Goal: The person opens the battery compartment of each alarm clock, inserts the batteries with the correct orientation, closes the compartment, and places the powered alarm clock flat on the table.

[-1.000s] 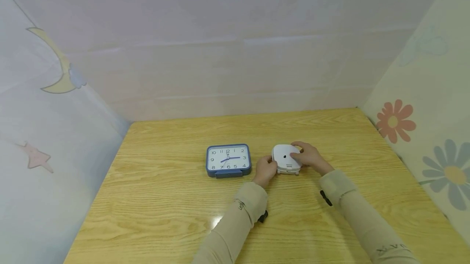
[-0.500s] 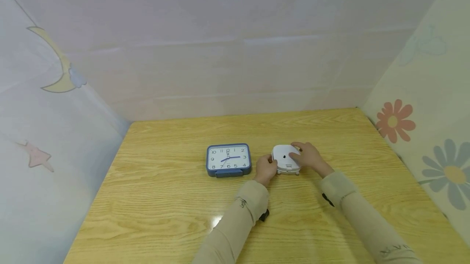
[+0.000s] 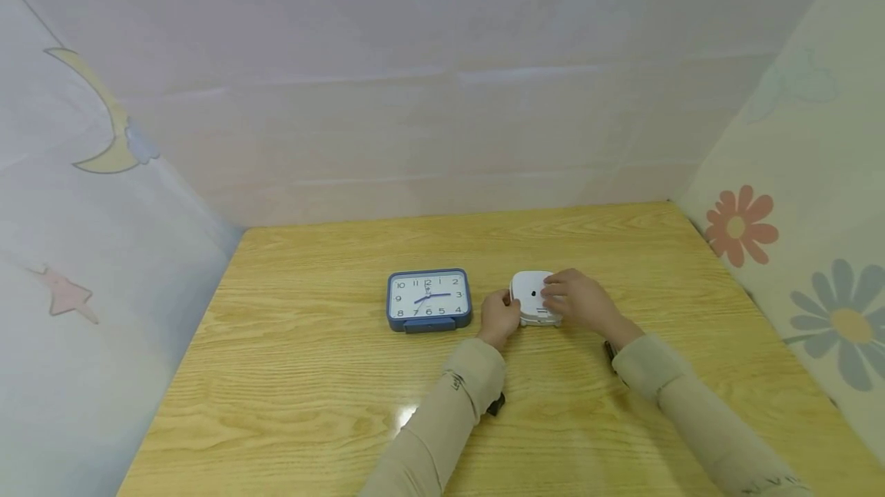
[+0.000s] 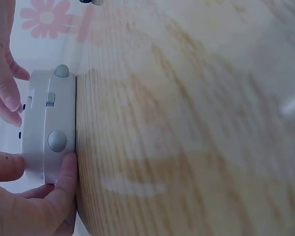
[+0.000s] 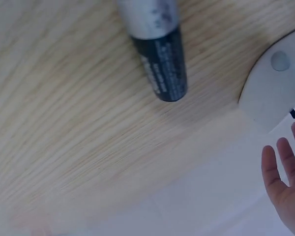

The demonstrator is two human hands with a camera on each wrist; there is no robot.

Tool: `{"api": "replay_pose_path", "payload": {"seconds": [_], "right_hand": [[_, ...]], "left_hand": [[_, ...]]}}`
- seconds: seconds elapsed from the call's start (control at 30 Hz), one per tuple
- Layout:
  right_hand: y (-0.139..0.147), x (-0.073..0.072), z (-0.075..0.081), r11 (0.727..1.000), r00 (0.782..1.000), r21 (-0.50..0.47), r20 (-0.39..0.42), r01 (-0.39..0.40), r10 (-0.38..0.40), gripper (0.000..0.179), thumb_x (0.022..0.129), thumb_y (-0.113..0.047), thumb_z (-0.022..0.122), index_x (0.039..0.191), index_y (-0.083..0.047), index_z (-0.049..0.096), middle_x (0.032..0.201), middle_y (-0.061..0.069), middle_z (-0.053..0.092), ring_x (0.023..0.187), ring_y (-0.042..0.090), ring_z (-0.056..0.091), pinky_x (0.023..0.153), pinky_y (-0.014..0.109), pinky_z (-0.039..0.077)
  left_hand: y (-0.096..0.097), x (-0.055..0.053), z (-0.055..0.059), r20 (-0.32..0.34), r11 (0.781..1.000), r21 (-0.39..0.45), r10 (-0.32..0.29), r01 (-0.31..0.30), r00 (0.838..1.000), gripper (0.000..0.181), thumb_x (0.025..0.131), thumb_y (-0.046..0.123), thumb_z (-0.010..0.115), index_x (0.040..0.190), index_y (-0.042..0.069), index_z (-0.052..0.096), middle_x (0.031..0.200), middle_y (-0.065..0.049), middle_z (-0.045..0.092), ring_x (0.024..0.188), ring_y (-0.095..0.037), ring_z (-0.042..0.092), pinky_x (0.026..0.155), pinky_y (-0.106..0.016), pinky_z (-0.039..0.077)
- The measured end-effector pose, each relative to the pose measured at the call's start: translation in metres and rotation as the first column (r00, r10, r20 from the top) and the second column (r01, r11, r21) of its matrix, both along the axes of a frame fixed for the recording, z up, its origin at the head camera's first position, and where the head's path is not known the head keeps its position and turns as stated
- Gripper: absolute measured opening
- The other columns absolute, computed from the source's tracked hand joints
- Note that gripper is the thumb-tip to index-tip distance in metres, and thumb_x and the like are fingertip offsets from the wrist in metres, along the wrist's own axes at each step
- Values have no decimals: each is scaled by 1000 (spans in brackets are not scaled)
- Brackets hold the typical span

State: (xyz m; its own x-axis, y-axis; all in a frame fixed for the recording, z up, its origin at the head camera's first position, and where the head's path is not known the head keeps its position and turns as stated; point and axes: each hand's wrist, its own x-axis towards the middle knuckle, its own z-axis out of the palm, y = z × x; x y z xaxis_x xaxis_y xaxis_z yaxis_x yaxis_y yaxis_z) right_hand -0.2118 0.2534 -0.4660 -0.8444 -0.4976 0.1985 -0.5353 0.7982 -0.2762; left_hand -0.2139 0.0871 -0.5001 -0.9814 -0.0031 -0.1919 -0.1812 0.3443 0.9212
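A white rounded-square device (image 3: pixel 528 286) lies flat on the wooden table, a black spot on its upper face; what kind it is I cannot tell. Small grey feet (image 4: pixel 57 141) stick out of its near side. My left hand (image 3: pixel 500 318) pinches its left edge, thumb on the upper face and fingers low along the side, as the left wrist view (image 4: pixel 34 206) shows. My right hand (image 3: pixel 588 305) hovers over its right part with fingers (image 5: pixel 270 169) extended and spread, holding nothing. Its fingertips are close to the upper face; contact is unclear.
A blue-framed alarm clock (image 3: pixel 429 299) lies face up to the left of the device. In the right wrist view a silver-and-black cylinder (image 5: pixel 162 59) is on or above the wood, its kind unclear. Printed fabric walls (image 3: pixel 442 136) enclose the table's back and sides.
My right hand has let go of the device's right side and lifted, its fingers now stretched over the upper face. The left hand and the device stay put.
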Motion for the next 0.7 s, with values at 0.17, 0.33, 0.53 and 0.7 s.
{"api": "replay_pose_path", "payload": {"seconds": [0.17,0.33,0.53,0.7], "right_hand": [[-1,3,-1,994,994,66,-52,-91,94,24,78,-15,71,95,2,70,105,17,63,102,37,55,88,47,43],[-1,4,-1,990,990,82,-67,-118,124,26,78,-16,70,96,3,70,105,19,63,101,37,56,86,48,45],[0,1,-6,980,983,142,-104,-137,152,29,80,-21,69,98,2,70,106,18,63,99,34,58,85,46,46],[-2,2,-9,963,968,225,-167,-147,187,28,81,-21,68,98,1,70,104,18,64,95,32,61,82,45,47]], "left_hand": [[-1,0,0,0,1000,0,-3,3,1000,23,87,7,55,105,-3,64,87,-6,60,82,-15,53,72,-28,46],[-1,0,1,-4,1000,-13,-12,12,1000,23,87,7,55,106,-4,64,89,-7,61,84,-16,54,74,-29,47],[-1,1,0,-15,1000,-29,-10,9,1000,23,87,6,55,105,-4,64,87,-7,61,83,-15,54,73,-27,46],[0,2,2,-19,999,-37,-10,9,1000,23,87,6,55,106,-4,64,87,-7,61,83,-15,54,73,-27,46]]}}
